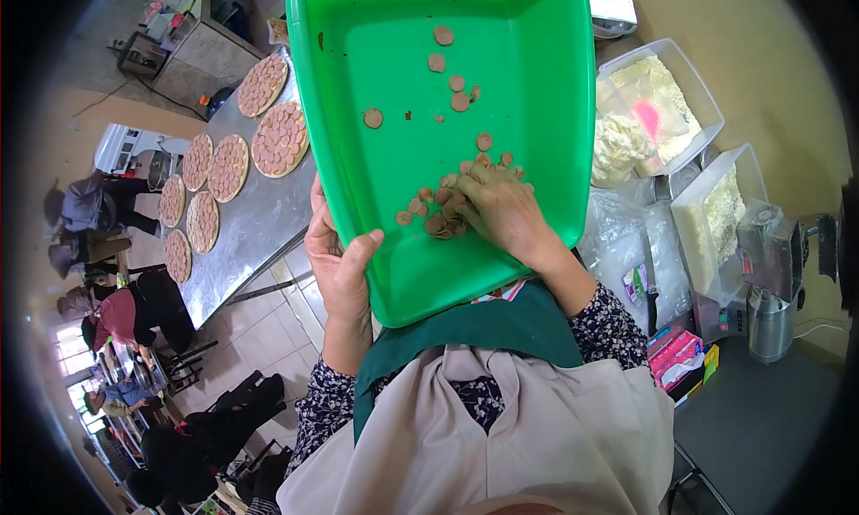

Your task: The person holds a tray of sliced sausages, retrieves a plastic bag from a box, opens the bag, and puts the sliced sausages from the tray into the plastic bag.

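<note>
A green tray (394,76) is held up in front of my body. My left hand (342,269) grips its left edge, with the thumb over the rim and the fingers behind it. Inside the tray, near the corner closest to me, my right hand (501,206) is bent over a pile of round sausage slices (443,221). Its fingertips reach into the pile, and what they pinch, if anything, is hidden. Several loose slices (444,35) lie scattered farther up the tray floor.
On the left, a metal table (250,238) bears several round pizzas (279,139) topped with slices. Several people (134,314) are beyond it. At right stand plastic tubs (707,94) of shredded white food, a knife (651,305) and a metal canister (771,327).
</note>
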The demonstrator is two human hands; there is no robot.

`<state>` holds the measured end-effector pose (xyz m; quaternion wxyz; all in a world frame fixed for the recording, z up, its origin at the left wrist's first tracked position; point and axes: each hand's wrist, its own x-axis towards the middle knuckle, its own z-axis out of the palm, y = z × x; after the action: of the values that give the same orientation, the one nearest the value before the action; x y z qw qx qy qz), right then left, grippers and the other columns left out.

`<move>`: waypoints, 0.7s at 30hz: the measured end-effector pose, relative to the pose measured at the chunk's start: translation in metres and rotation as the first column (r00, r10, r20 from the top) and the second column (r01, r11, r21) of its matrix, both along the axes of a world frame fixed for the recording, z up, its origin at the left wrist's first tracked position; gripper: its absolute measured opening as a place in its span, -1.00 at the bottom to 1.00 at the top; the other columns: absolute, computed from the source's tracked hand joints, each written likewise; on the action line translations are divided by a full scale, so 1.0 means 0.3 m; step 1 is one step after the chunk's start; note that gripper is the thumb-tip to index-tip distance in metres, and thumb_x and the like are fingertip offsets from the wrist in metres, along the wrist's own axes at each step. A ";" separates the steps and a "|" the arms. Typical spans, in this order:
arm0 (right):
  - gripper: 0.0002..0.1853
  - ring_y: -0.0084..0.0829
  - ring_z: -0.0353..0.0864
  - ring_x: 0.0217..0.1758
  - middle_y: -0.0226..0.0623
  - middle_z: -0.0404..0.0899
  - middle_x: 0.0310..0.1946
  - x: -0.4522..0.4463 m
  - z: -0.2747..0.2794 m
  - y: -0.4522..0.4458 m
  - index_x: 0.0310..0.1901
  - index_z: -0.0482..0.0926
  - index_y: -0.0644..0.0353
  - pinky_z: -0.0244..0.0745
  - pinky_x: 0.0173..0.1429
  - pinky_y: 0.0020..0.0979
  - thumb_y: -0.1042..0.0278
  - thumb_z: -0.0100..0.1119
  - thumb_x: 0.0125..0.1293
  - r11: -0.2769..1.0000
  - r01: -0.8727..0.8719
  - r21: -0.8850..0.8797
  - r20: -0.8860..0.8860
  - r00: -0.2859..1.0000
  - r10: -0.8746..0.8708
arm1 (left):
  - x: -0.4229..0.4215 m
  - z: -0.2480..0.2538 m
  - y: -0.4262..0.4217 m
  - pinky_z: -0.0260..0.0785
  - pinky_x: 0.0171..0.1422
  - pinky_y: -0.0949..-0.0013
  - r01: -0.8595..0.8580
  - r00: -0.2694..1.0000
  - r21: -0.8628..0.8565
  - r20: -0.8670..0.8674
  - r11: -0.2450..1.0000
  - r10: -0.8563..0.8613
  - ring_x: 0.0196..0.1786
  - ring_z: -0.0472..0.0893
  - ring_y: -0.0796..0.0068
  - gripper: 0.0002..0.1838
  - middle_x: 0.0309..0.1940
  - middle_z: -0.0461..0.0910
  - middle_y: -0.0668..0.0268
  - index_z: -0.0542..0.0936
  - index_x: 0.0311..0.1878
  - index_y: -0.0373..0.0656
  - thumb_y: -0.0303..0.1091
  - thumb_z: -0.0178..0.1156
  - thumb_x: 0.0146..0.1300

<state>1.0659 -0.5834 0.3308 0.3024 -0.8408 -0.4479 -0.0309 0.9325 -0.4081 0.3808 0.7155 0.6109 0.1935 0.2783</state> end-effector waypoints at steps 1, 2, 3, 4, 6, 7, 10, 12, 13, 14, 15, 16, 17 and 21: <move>-0.75 -0.12 0.62 -0.10 -0.21 0.54 -0.17 -0.004 -0.002 0.004 -0.11 0.57 0.18 0.49 -0.08 -0.14 0.38 0.33 0.18 0.999 0.003 0.043 0.036 0.999 -0.005 | -0.003 0.006 -0.002 -0.14 0.56 0.08 -0.003 1.000 -0.013 0.005 1.000 0.003 0.55 0.10 0.17 -0.84 0.29 0.42 0.05 0.60 -0.35 -0.19 -0.45 0.28 -0.07; -0.75 -0.12 0.62 -0.10 -0.21 0.54 -0.17 0.000 0.005 0.003 -0.11 0.57 0.18 0.49 -0.08 -0.14 0.38 0.33 0.18 0.999 -0.001 0.045 0.040 0.999 -0.001 | -0.005 0.008 -0.001 -0.14 0.56 0.08 -0.007 1.000 -0.026 0.011 1.000 0.007 0.56 0.09 0.17 -0.83 0.31 0.40 0.03 0.61 -0.34 -0.20 -0.45 0.28 -0.07; -0.77 -0.15 0.61 -0.13 -0.22 0.53 -0.19 0.002 0.032 -0.003 -0.13 0.57 0.18 0.47 -0.10 -0.15 0.39 0.33 0.18 0.999 -0.037 0.034 -0.139 0.990 0.041 | -0.011 0.007 0.000 -0.14 0.56 0.08 -0.008 1.000 -0.026 0.011 1.000 0.008 0.56 0.09 0.17 -0.83 0.31 0.40 0.03 0.61 -0.34 -0.20 -0.45 0.28 -0.07; -0.78 -0.17 0.60 -0.15 -0.24 0.53 -0.22 0.006 0.048 -0.005 -0.14 0.57 0.18 0.45 -0.11 -0.16 0.39 0.33 0.19 0.997 -0.073 0.031 -0.310 0.947 0.079 | -0.013 0.005 0.004 -0.13 0.56 0.08 -0.004 1.000 -0.020 0.016 1.000 0.004 0.56 0.09 0.17 -0.82 0.33 0.38 0.04 0.62 -0.32 -0.20 -0.45 0.28 -0.07; -0.80 -0.19 0.58 -0.19 -0.24 0.52 -0.24 0.018 0.046 -0.009 -0.17 0.57 0.19 0.43 -0.13 -0.18 0.38 0.32 0.20 0.995 -0.076 0.063 -0.341 0.935 0.093 | -0.019 -0.002 0.013 -0.13 0.56 0.09 0.004 1.000 -0.013 0.023 1.000 -0.004 0.56 0.09 0.18 -0.81 0.34 0.36 0.04 0.64 -0.31 -0.21 -0.44 0.28 -0.07; -0.83 -0.21 0.57 -0.22 -0.25 0.51 -0.26 0.023 0.045 -0.011 -0.20 0.57 0.19 0.41 -0.15 -0.19 0.38 0.31 0.21 0.992 -0.079 0.094 -0.374 0.921 0.109 | -0.024 -0.010 0.019 -0.12 0.56 0.09 0.023 1.000 -0.010 0.016 1.000 -0.023 0.56 0.09 0.18 -0.81 0.35 0.35 0.05 0.64 -0.30 -0.21 -0.45 0.28 -0.06; -0.85 -0.22 0.56 -0.23 -0.25 0.51 -0.31 0.033 0.056 -0.013 -0.26 0.55 0.20 0.41 -0.18 -0.24 0.34 0.29 0.25 0.990 -0.096 0.105 -0.448 0.884 0.134 | -0.023 0.001 0.008 -0.13 0.56 0.08 0.037 0.999 0.000 0.017 0.999 -0.037 0.56 0.08 0.17 -0.84 0.37 0.32 0.03 0.62 -0.33 -0.21 -0.45 0.27 -0.05; -0.85 -0.30 0.52 -0.31 -0.27 0.49 -0.34 0.025 0.054 -0.002 -0.27 0.55 0.20 0.39 -0.23 -0.29 0.35 0.30 0.25 0.986 -0.079 0.146 -0.407 0.904 0.133 | -0.024 -0.009 0.005 -0.14 0.56 0.07 0.030 0.999 0.005 0.025 1.000 -0.030 0.57 0.07 0.16 -0.86 0.39 0.30 0.01 0.61 -0.36 -0.21 -0.45 0.27 -0.05; -0.85 -0.38 0.49 -0.39 -0.29 0.48 -0.36 0.018 0.055 0.004 -0.27 0.55 0.21 0.38 -0.28 -0.34 0.35 0.31 0.26 0.981 -0.062 0.186 -0.369 0.920 0.128 | -0.028 -0.037 0.011 0.14 0.36 0.23 0.025 0.998 0.041 0.062 0.999 -0.027 0.25 0.34 0.33 -0.79 0.13 0.46 0.15 0.60 -0.25 -0.23 -0.51 0.22 -0.03; -0.85 -0.38 0.49 -0.39 -0.29 0.48 -0.36 0.015 0.062 0.007 -0.27 0.55 0.21 0.38 -0.28 -0.34 0.35 0.31 0.26 0.980 -0.060 0.187 -0.366 0.922 0.127 | -0.028 -0.051 0.014 0.42 0.15 0.40 0.017 0.995 0.077 0.101 0.997 -0.025 -0.07 0.60 0.49 -0.71 -0.12 0.63 0.29 0.59 -0.14 -0.25 -0.57 0.17 -0.01; -0.84 -0.41 0.48 -0.39 -0.33 0.48 -0.36 0.011 0.075 0.008 -0.27 0.55 0.22 0.38 -0.27 -0.37 0.34 0.30 0.27 0.980 -0.063 0.189 -0.426 0.894 0.139 | -0.026 -0.048 0.009 0.42 0.15 0.40 0.018 0.994 0.079 0.104 0.997 -0.026 -0.07 0.60 0.49 -0.71 -0.12 0.63 0.29 0.59 -0.14 -0.25 -0.57 0.17 -0.01; -0.83 -0.45 0.48 -0.38 -0.36 0.49 -0.35 0.009 0.094 0.008 -0.27 0.55 0.24 0.38 -0.26 -0.39 0.34 0.30 0.28 0.979 -0.066 0.192 -0.481 0.863 0.153 | -0.021 -0.043 0.001 0.42 0.16 0.39 0.017 0.991 0.085 0.132 0.996 -0.028 -0.06 0.60 0.49 -0.69 -0.11 0.62 0.30 0.59 -0.12 -0.25 -0.57 0.18 -0.02; -0.83 -0.45 0.48 -0.38 -0.36 0.49 -0.35 0.007 0.120 -0.001 -0.27 0.55 0.24 0.38 -0.26 -0.39 0.34 0.30 0.28 0.978 -0.066 0.196 -0.471 0.869 0.153 | -0.014 -0.038 -0.003 0.42 0.17 0.39 0.017 0.986 0.092 0.166 0.996 -0.032 -0.05 0.60 0.49 -0.68 -0.09 0.62 0.30 0.60 -0.11 -0.25 -0.58 0.18 -0.02; -0.87 -0.52 0.48 -0.35 -0.36 0.52 -0.31 -0.025 0.282 -0.079 -0.32 0.56 0.22 0.39 -0.24 -0.45 0.38 0.28 0.32 0.803 -0.100 0.587 -0.714 0.403 0.572 | -0.022 -0.059 0.005 0.42 0.18 0.38 0.034 0.982 0.119 0.182 0.992 -0.056 -0.04 0.60 0.49 -0.65 -0.07 0.62 0.31 0.60 -0.08 -0.25 -0.59 0.18 -0.02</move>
<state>1.0585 -0.6070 0.4154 0.6723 -0.5274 -0.3762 0.3582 0.9260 -0.4066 0.3630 0.6999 0.6271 0.0960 0.3282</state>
